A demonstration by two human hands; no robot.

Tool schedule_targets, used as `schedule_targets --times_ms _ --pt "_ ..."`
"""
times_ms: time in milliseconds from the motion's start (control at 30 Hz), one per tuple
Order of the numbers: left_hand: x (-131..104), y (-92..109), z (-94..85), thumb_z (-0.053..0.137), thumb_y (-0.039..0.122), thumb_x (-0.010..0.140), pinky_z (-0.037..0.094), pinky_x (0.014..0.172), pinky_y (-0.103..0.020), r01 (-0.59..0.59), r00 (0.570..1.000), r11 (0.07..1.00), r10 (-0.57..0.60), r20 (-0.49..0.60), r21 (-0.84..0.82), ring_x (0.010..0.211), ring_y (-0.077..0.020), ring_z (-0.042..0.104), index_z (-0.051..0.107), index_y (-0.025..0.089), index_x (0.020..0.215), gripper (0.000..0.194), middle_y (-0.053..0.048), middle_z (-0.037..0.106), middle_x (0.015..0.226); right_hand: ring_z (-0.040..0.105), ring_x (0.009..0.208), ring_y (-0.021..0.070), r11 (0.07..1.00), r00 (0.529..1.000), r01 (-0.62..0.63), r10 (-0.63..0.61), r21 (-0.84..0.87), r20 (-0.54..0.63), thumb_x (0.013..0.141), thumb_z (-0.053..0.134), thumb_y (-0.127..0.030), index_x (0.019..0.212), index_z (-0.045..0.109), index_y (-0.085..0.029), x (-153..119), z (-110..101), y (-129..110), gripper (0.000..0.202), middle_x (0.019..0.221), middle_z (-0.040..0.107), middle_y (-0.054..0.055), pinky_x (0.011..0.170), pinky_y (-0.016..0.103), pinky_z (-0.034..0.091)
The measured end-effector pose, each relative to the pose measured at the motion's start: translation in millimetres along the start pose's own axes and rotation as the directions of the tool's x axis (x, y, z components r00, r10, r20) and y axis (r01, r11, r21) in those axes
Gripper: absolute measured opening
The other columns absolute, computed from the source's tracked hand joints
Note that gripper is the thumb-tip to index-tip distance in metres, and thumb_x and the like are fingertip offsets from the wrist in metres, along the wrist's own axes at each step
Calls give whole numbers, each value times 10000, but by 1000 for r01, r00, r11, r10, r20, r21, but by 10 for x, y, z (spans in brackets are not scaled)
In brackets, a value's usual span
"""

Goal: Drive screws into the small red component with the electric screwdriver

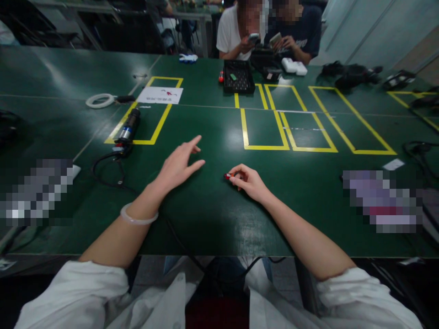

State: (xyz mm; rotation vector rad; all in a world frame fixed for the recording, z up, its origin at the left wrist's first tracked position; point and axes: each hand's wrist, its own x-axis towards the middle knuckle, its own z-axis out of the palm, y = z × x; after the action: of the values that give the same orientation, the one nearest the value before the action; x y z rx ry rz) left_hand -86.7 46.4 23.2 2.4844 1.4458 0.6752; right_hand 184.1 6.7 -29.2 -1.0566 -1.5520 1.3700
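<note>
My right hand (249, 182) pinches a small red and dark piece (227, 176) between thumb and fingers, low over the green table (206, 214). The piece is too small to name, and the fingers cover part of it. To its left, my left hand (180, 163) reaches over the table with fingers stretched out and nothing in them. A pale bangle (139, 214) circles my left wrist. Nearest to that hand on the left lies a black cylindrical tool (127, 128) with a blue and silver band and a cable.
Yellow tape outlines (266, 147) mark the table. Further back stand a black tray (239, 76) holding a green piece and a white paper sheet (160, 95). A white cable coil (99, 100) lies left. Blurred devices flank both sides. Two people (236, 32) sit opposite with phones.
</note>
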Motion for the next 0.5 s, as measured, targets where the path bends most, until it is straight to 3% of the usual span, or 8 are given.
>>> schedule_targets --times_ms 67,133,267,367,500 --pt "34 -466 -220 632 410 932 434 1075 -469 135 988 978 -120 -101 157 1206 -260 539 289 128 1566 774 -133 587 1312 506 529 83 1000 1000 -10 10 -6 4 814 721 -410 980 610 -174 8 -5 5 310 686 590 -33 496 213 409" --pt "23 -978 -431 729 410 858 398 1096 -540 319 941 906 -269 -205 278 1266 -310 484 294 65 1551 888 -182 524 1397 505 533 85 1000 1000 -17 17 -6 12 811 719 -408 984 609 -174 13 -5 2 311 681 588 -34 495 212 408" --pt "-87 -1788 -746 844 445 729 376 1057 -632 548 834 753 -521 -179 363 1300 -367 432 227 30 1560 1115 -223 419 1503 505 535 87 1000 999 -27 27 10 26 805 715 -394 986 606 -176 19 -9 -16 303 673 583 -37 495 210 412" --pt "-166 -2032 -875 892 314 673 432 1033 -533 601 786 725 -613 -84 337 1213 -309 499 249 -11 1536 1124 -211 493 1445 506 537 86 1000 999 -26 26 12 25 803 714 -388 982 609 -173 18 -13 -19 299 686 589 -32 497 212 413" --pt "-224 -2033 -946 852 316 720 464 997 -388 608 773 730 -634 -23 311 1088 -210 539 333 79 1518 981 -85 590 1341 502 535 83 999 999 -26 26 19 26 801 711 -383 970 614 -172 17 -15 -22 287 674 587 -35 496 209 404"
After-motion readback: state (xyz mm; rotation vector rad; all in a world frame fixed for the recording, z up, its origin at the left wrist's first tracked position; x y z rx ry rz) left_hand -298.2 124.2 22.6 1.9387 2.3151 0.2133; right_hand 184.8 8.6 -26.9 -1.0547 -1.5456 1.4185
